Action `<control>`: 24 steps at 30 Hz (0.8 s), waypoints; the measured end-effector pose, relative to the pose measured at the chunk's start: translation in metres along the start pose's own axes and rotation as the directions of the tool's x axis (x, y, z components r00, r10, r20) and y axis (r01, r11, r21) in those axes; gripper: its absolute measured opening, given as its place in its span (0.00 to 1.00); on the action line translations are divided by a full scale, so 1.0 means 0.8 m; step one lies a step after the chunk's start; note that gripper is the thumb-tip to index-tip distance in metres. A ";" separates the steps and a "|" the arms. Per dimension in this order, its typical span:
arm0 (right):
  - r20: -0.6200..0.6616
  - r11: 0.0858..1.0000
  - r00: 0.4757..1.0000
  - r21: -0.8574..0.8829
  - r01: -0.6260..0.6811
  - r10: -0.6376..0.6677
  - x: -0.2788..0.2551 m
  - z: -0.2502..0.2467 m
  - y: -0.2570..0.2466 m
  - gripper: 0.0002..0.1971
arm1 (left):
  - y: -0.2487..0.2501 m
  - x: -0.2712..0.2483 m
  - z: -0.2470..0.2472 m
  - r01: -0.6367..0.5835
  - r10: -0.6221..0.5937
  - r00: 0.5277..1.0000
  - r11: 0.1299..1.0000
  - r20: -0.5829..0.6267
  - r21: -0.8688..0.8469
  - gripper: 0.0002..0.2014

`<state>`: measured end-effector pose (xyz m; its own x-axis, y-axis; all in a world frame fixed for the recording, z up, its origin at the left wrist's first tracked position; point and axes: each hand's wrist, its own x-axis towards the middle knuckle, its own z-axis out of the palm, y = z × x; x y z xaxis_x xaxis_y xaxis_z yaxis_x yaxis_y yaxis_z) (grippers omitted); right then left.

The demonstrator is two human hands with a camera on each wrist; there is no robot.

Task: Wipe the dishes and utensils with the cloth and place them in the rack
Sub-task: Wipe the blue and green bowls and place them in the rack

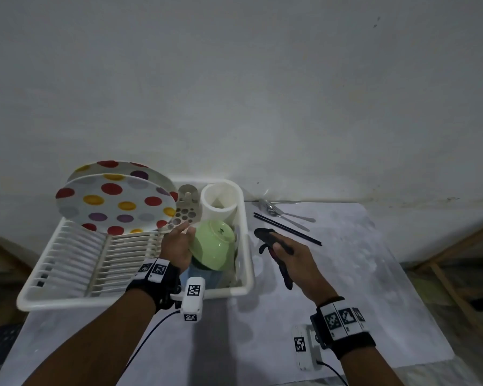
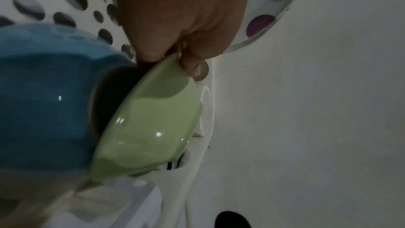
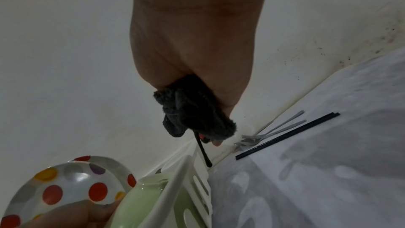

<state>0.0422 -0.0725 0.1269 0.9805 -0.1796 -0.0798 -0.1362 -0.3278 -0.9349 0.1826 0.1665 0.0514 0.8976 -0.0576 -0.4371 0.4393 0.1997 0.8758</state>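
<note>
Only from the left wrist: left hand (image 2: 186,23) gripping green bowl (image 2: 151,124) against blue bowl (image 2: 46,96).

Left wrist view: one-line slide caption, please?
Left hand pinches green bowl against blue bowl in white rack.

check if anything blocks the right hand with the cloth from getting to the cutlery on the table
Nothing visible does. The right hand, gripping the dark cloth, is above bare table; the chopsticks lie just beyond it, with the forks and spoon behind them near the wall.
</note>
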 end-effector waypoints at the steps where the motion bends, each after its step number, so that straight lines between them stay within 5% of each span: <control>1: 0.002 1.000 1.000 -0.002 -0.003 0.003 0.000 0.002 -0.001 0.20 | 0.002 -0.001 -0.003 -0.013 0.014 1.000 0.996 -0.006 0.086 0.18; 6: -0.013 1.000 1.000 0.012 -0.018 0.018 0.002 0.015 -0.004 0.22 | 0.003 0.003 -0.032 -0.018 0.041 0.997 0.940 -0.061 0.341 0.16; 11: -0.021 0.997 0.998 0.051 -0.050 0.051 -0.001 0.029 0.002 0.21 | 0.019 -0.001 -0.044 -0.053 -0.026 0.993 0.768 0.114 0.638 0.15; 14: -0.015 0.997 0.998 0.057 -0.054 0.055 -0.007 0.033 0.007 0.18 | 0.027 -0.013 -0.048 -0.101 -0.084 0.980 0.574 0.181 0.813 0.18; 17: -0.042 0.997 0.998 0.065 -0.048 0.051 -0.018 0.034 0.004 0.17 | 0.027 -0.021 -0.051 -0.200 -0.105 0.943 0.581 0.316 0.789 0.06; 18: -0.045 0.996 0.998 0.074 -0.039 0.043 -0.023 0.034 0.001 0.17 | 0.025 -0.016 -0.054 -0.245 -0.011 0.944 0.651 0.331 0.719 0.09; 19: -0.052 0.996 0.998 0.078 -0.031 0.035 -0.029 0.035 -0.001 0.17 | 0.027 -0.015 -0.057 -0.247 -0.058 0.909 0.722 0.413 0.646 0.15; 20: -0.058 0.996 0.998 0.081 -0.025 0.030 -0.035 0.035 -0.004 0.17 | 0.036 -0.014 -0.062 -0.407 -0.038 0.837 0.623 0.545 0.668 0.21; 21: -0.063 0.997 0.998 0.079 -0.023 0.028 -0.041 0.034 -0.007 0.17 | 0.032 -0.017 -0.067 -0.584 0.035 0.776 0.415 0.629 0.698 0.22; 22: -0.068 0.997 0.997 0.071 -0.022 0.027 -0.048 0.033 -0.009 0.17 | 0.032 -0.020 -0.070 -0.528 -0.044 0.807 0.392 0.589 0.753 0.19; 24: -0.083 0.999 0.996 0.052 -0.010 0.014 -0.061 0.031 -0.010 0.17 | 0.044 -0.036 -0.057 -0.172 -0.205 0.903 0.631 0.376 0.756 0.18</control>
<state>-0.0009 -0.0385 0.1298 0.9632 -0.2610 -0.0639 -0.1382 -0.2773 -0.9508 0.1705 0.2194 0.0854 0.7347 -0.4612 -0.4975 0.1508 -0.6039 0.7826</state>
